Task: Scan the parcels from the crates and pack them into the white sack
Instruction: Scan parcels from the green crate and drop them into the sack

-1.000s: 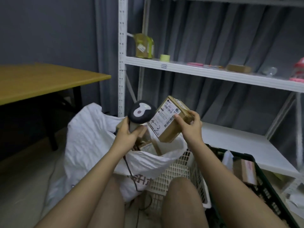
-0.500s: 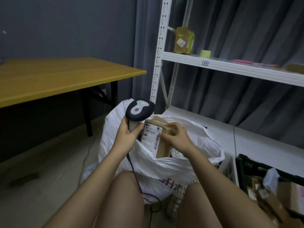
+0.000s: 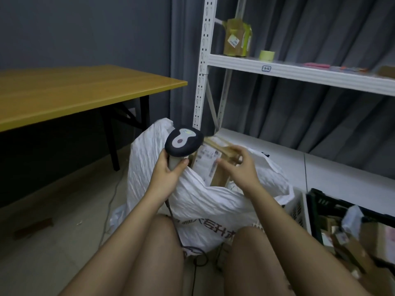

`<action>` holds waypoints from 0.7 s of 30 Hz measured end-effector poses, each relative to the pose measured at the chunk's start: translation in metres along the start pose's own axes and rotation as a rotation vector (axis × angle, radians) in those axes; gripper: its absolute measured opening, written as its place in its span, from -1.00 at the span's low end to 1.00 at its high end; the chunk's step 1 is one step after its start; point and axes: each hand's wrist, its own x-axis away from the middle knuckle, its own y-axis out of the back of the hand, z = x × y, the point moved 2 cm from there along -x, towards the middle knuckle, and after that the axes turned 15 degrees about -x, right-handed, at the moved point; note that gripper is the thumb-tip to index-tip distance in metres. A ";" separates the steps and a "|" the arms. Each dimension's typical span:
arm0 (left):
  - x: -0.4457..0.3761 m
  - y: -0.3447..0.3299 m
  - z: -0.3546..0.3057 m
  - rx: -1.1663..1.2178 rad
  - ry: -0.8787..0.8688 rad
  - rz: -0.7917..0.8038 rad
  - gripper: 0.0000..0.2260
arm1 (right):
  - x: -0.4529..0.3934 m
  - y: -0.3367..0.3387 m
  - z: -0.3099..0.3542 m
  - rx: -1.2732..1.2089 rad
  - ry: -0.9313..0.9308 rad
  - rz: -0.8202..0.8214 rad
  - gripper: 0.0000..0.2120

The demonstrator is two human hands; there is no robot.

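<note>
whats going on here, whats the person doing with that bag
A seated person is packing parcels. The left hand grips a handheld scanner, while the right hand is at a labelled cardboard parcel standing in the mouth of the white sack; motion blur hides whether it still grips it. More parcels sit in the dark crate at right.

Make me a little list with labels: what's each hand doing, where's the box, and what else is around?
left hand: grips the grey-and-white handheld barcode scanner
right hand: blurred, fingers loose, on the brown cardboard parcel with a white label
parcel: upright in the mouth of the crinkled white plastic sack
nearby: dark plastic crate of parcels, white metal shelf rack, yellow wooden table
</note>
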 end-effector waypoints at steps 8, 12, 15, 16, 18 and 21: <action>0.002 -0.025 -0.006 0.014 -0.032 0.044 -0.64 | 0.010 0.035 0.011 0.394 -0.202 0.267 -0.48; 0.007 -0.040 -0.011 0.030 -0.027 0.086 -0.63 | 0.015 0.056 0.011 0.402 -0.153 0.228 -0.61; 0.010 -0.054 -0.019 0.031 -0.029 0.119 -0.56 | 0.025 0.067 0.020 0.281 -0.016 0.162 -0.81; 0.010 -0.060 -0.021 0.027 -0.032 0.129 -0.55 | 0.029 0.070 0.023 0.272 0.015 0.154 -0.83; 0.011 -0.074 -0.031 0.014 -0.046 0.157 -0.56 | 0.038 0.077 0.028 0.241 0.052 0.146 -0.81; 0.012 -0.100 -0.046 -0.008 -0.072 0.218 -0.63 | 0.049 0.082 0.035 0.118 0.081 0.140 -0.75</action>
